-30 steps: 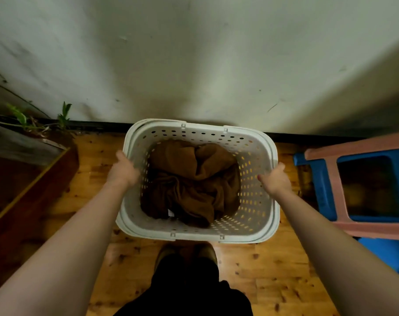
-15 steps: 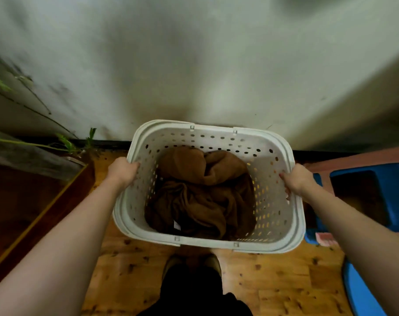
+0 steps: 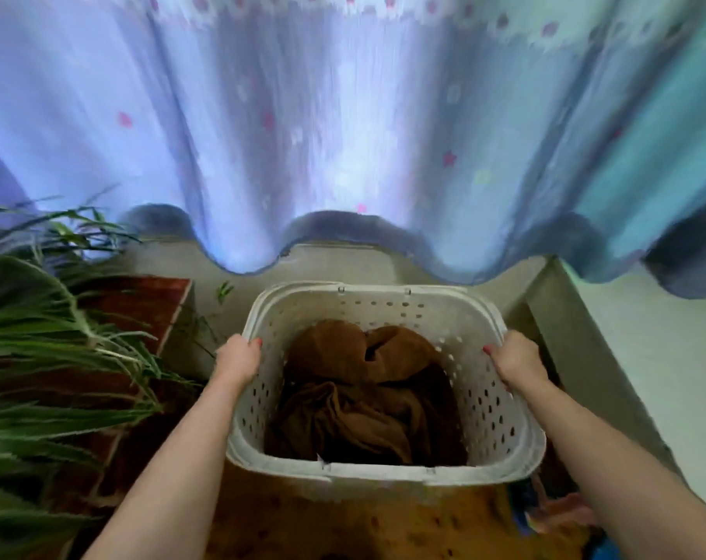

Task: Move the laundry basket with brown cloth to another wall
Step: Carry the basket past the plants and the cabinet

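Observation:
A white perforated laundry basket (image 3: 383,472) hangs in front of me, lifted off the wooden floor. A crumpled brown cloth (image 3: 359,398) lies inside it. My left hand (image 3: 238,359) grips the basket's left rim and my right hand (image 3: 515,363) grips its right rim. Both forearms reach in from the bottom of the view.
A light blue curtain (image 3: 343,127) with small stars hangs ahead, its hem just beyond the basket. A leafy green plant (image 3: 44,341) stands at the left over a dark wooden piece (image 3: 149,301). A pale wall (image 3: 646,357) runs along the right. Something blue and pink (image 3: 561,515) sits low right.
The basket has risen off the floor in both hands. The view has swung from the plain wall to the curtain, and the plant now fills the left side.

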